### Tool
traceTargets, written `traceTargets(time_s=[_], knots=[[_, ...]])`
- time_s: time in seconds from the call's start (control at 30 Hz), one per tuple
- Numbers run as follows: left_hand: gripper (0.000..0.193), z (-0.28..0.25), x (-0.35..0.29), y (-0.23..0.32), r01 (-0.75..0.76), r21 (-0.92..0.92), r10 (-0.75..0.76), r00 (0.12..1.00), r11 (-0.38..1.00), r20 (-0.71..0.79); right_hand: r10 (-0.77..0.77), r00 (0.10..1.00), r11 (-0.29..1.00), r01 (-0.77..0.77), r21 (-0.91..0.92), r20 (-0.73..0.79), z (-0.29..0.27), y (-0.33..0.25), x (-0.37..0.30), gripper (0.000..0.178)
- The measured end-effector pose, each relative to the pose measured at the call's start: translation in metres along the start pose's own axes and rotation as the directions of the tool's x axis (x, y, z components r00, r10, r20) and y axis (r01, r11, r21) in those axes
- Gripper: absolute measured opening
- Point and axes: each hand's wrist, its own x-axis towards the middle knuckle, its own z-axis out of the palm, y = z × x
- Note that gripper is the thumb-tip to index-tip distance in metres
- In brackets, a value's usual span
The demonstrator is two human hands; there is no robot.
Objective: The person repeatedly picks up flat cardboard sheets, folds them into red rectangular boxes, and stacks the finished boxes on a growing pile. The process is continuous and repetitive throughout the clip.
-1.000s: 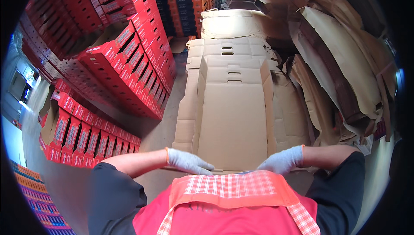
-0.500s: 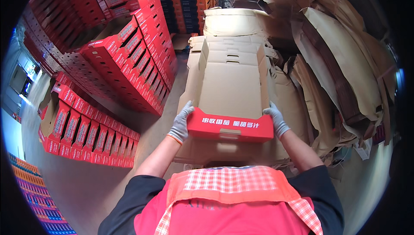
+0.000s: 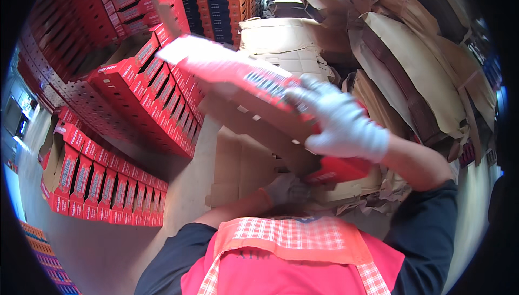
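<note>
While red cartons [image 3: 135,73] stack at ten o'clock, our gloved left hand [image 3: 286,189] and right hand [image 3: 340,122] grip a flat red box [image 3: 243,81], now lifted and tilted, nothing visible inside.

Two gloved hands, left [image 3: 285,189] and right [image 3: 338,124]; one red carton [image 3: 243,78] held; red boxes [image 3: 108,187] too many to count.

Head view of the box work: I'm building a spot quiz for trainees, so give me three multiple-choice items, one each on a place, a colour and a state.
1. Where do the stacked red boxes stand? A person's left; B person's right; C behind the brown sheets.
2. What colour are the gloves? A black; B white; C yellow.
3. How is the red-edged carton held? A flat on the floor; B raised and tilted; C leaning on a wall.

A: the stacks fill the picture's left.
B: the right hand is white-gloved.
C is wrong; B: both hands, left hand below, hold it tilted.
</note>
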Motion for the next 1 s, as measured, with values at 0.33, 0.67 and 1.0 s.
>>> traceTargets(time_s=[0.33, 0.67, 1.0], knots=[[0.098, 0.172, -0.135, 0.084, 0.268, 0.493, 0.561, 0.390, -0.828, 0.730, 0.395, 0.875, 0.916, -0.398, 0.048, -0.280, 0.058, 0.059, 0.060, 0.047], [0.097, 0.193, -0.111, 0.171, 0.288, 0.390, 0.481, 0.620, -0.874, 0.620, 0.427, 0.870, 0.904, -0.422, 0.075, -0.247, 0.011, 0.078, 0.012, 0.027], [0.092, 0.184, -0.110, 0.170, 0.104, 0.530, 0.477, 0.604, -0.841, 0.638, 0.191, 0.982, 0.898, -0.172, -0.404, 0.005, 0.028, 0.077, 0.051, 0.031]])
